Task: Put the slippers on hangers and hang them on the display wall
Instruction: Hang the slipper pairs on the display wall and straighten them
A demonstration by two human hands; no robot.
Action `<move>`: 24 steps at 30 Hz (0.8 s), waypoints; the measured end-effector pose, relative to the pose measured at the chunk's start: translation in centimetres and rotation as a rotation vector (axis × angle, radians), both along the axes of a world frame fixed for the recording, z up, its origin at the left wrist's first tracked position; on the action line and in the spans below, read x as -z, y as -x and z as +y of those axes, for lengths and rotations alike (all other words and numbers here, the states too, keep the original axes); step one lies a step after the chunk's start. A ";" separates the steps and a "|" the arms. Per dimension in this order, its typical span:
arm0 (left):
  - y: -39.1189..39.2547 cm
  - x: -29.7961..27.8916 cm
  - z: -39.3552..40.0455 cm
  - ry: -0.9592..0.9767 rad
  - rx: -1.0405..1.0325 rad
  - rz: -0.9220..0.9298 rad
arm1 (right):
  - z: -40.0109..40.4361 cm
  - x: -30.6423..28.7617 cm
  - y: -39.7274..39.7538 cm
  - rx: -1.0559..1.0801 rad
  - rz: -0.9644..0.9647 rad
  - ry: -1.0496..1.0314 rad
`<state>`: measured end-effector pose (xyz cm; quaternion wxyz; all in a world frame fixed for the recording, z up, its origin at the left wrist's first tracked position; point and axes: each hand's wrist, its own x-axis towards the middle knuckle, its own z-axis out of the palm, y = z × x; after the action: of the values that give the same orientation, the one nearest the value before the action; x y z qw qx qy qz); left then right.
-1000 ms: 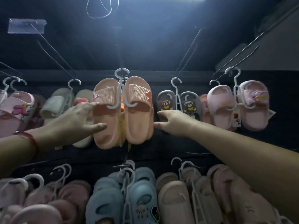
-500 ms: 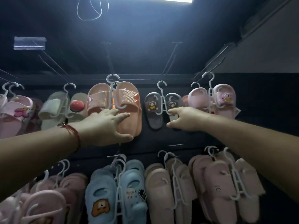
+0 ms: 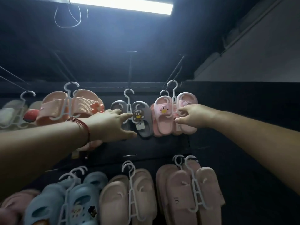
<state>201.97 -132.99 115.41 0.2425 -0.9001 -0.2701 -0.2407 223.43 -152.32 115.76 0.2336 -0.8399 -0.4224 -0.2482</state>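
Grey slippers (image 3: 142, 120) are hanging upright just beside the left hand (image 3: 112, 125), whose grip is touching them, fingers apart; the right hand (image 3: 193, 116) is pinching the pink pair (image 3: 175, 114).

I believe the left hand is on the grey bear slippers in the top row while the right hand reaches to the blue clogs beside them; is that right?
Not quite. In the head view the left hand is on the grey bear slippers in the top row, but the right hand reaches to the pink bear slippers beside them. The blue clogs hang in the lower row.
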 end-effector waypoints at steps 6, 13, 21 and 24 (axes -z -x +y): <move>-9.6 -1.0 -2.1 -0.046 -0.019 -0.065 | -2.2 -1.8 -8.0 0.014 -0.140 0.040; -17.9 -2.3 -2.3 -0.095 -0.040 -0.119 | 0.4 -3.7 -14.0 -0.079 -0.365 0.014; -22.1 -3.1 -1.0 -0.198 -0.121 -0.167 | 3.8 -3.6 -18.1 -0.058 -0.560 0.019; -23.1 -3.2 -0.5 -0.216 -0.164 -0.163 | 4.2 -3.7 -18.9 -0.094 -0.528 -0.001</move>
<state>225.08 -133.54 118.59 0.3340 -0.8213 -0.3341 -0.3199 242.30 -148.12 119.49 0.1269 -0.7254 -0.5072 -0.4476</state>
